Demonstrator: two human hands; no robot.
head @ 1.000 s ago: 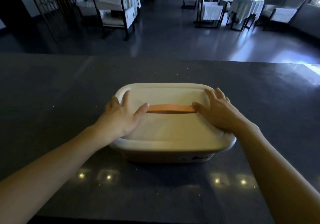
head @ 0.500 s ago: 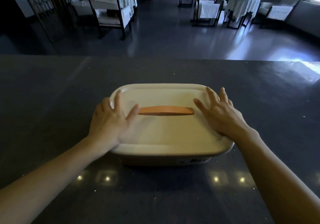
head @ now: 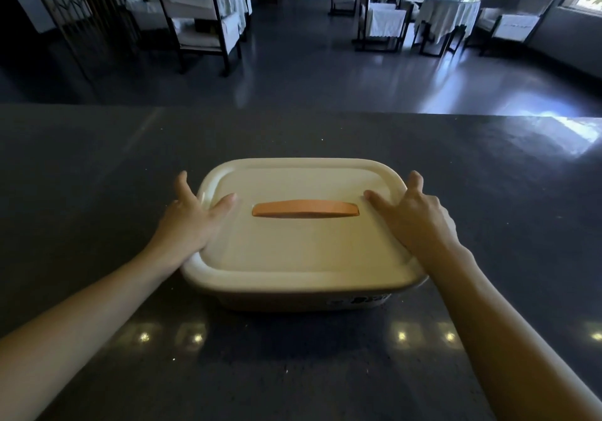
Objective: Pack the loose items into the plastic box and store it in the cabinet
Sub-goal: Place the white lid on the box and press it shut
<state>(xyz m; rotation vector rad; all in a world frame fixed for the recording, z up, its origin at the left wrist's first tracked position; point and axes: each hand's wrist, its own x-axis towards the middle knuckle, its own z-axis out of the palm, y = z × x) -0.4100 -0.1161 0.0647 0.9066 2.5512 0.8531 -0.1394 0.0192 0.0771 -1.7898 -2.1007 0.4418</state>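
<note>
A cream plastic box (head: 303, 257) with its lid on and an orange handle (head: 305, 209) across the top sits in the middle of a dark stone counter (head: 97, 176). My left hand (head: 192, 222) lies on the box's left edge, thumb on the lid and fingers down the side. My right hand (head: 413, 218) mirrors it on the right edge. The fingers beyond the rim are partly hidden. The contents of the box cannot be seen, and no loose items or cabinet are in view.
Past the counter's far edge lies a dim dining room with a shiny floor. White-covered chairs and a table (head: 208, 16) stand at the back left, and more of them (head: 449, 13) at the back right.
Both hands have slid outward from beside the orange handle to the left and right edges of the lid. The box has stayed in place.
</note>
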